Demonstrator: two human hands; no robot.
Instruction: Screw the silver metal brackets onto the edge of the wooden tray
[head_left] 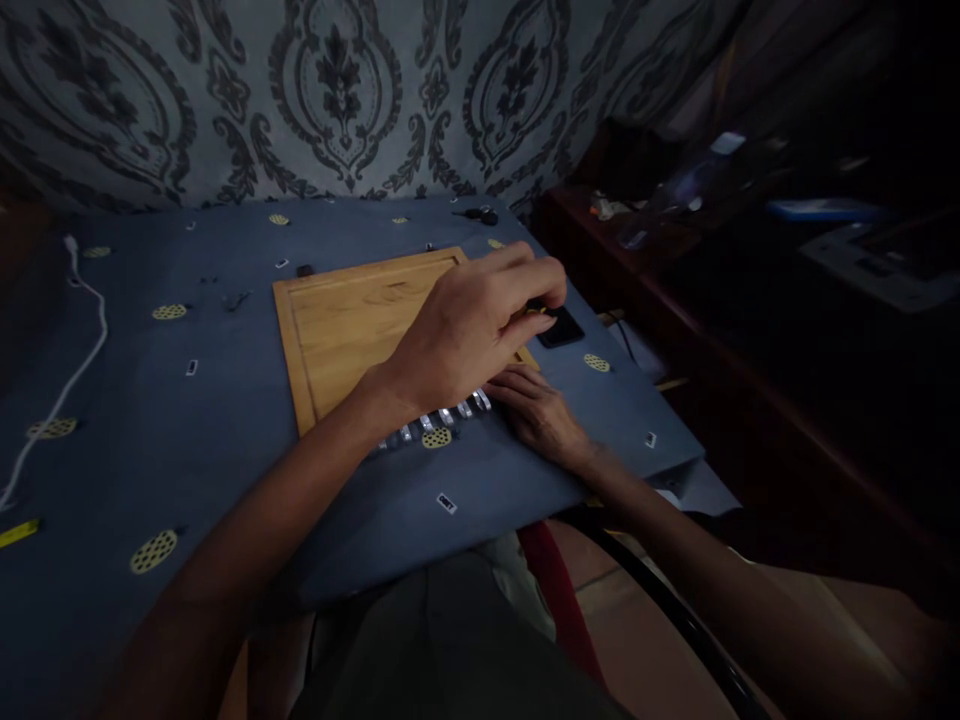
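My left hand (pixel 476 325) is raised over the right side of a wooden board (pixel 345 340), its thumb and fingers pinched together. Whatever they hold is mostly hidden; only a small dark and yellowish bit shows at the fingertips. My right hand (pixel 544 415) lies low at the board's front right corner, its fingers stretched out and close together. Beside those fingertips runs a row of narrow shiny silvery pieces (pixel 445 416) along the board's near edge, partly covered by my left forearm.
A dark phone (pixel 561 328) lies right of the board on the blue patterned tablecloth (pixel 225 440). Keys (pixel 480 215) rest at the back. A white cable (pixel 94 350) and a yellow object (pixel 19 532) are at left. A plastic bottle (pixel 694 185) stands on dark furniture at right.
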